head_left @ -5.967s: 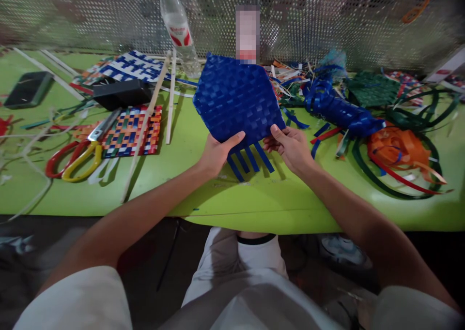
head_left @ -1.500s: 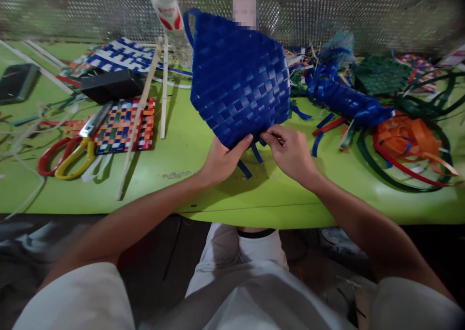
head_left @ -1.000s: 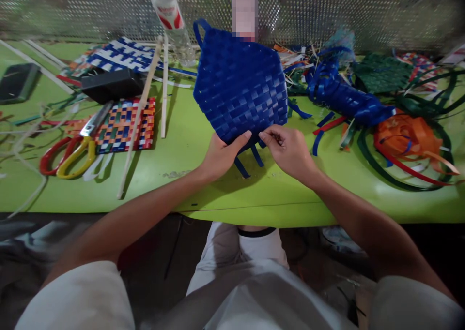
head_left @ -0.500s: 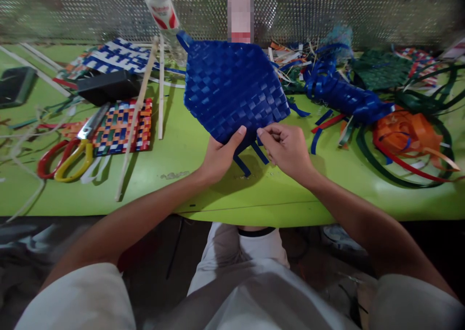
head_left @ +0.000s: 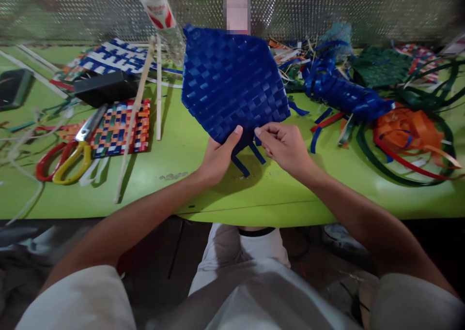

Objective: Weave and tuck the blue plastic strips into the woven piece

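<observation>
Blue weaving (head_left: 232, 81) is gripped by our left fingers (head_left: 235, 135) and right fingers (head_left: 268, 138); pulling hard could loosen the strips (head_left: 240, 166).

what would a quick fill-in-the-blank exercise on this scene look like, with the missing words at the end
1. The left hand and right hand hold a woven piece whose colour is ____.
2. The scissors have one yellow handle and one ____ handle.
3. The tabletop is coloured ____.
4. The heaped strips by the dark green loop are mostly ____.

Missing words: blue; red; green; orange
</observation>
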Tool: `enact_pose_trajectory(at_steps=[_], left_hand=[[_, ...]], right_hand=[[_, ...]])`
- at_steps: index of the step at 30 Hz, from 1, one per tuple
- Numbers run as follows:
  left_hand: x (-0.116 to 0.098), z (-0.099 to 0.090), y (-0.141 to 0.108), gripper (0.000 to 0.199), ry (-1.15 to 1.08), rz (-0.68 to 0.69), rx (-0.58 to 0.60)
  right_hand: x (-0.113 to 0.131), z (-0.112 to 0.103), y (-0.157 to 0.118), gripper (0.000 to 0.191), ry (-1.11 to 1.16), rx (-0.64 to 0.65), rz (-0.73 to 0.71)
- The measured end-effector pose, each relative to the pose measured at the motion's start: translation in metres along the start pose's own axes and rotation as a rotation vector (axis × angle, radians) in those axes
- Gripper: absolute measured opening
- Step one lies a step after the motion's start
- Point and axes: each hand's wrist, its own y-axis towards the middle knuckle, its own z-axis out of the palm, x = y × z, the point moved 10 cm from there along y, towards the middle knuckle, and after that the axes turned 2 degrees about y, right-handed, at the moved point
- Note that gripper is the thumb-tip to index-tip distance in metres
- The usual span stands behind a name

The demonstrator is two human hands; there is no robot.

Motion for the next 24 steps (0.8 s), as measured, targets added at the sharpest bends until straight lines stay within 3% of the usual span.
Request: enact_pose_trajectory(at_steps=[5, 13, 20, 24], left_hand=[[0.003, -0.0017, -0.001, 0.054, -0.02, -0.06, -0.044], [0.0032, -0.0075, -0.0009, 0.047, -0.006, -0.089, -0.089], [0.003, -0.0054, -0.003, 0.048, 0.004, -0.113, -0.098], [0.0018, -0.0038, -0.0033, 0.054, 0.001, -0.117, -0.098]], right_hand=[[-0.0017, -0.0004, 0.0026, 0.057, -0.061, 0.036, -0.042], [0.0017, 0.0007, 0.003, 0.056, -0.159, 0.094, -0.069], [0.0029, -0.0002, -0.0027, 0.047, -0.195, 0.021, -0.066], [-0.0003, 0.0007, -0.0018, 0.052, -0.139, 0.01, -0.056]])
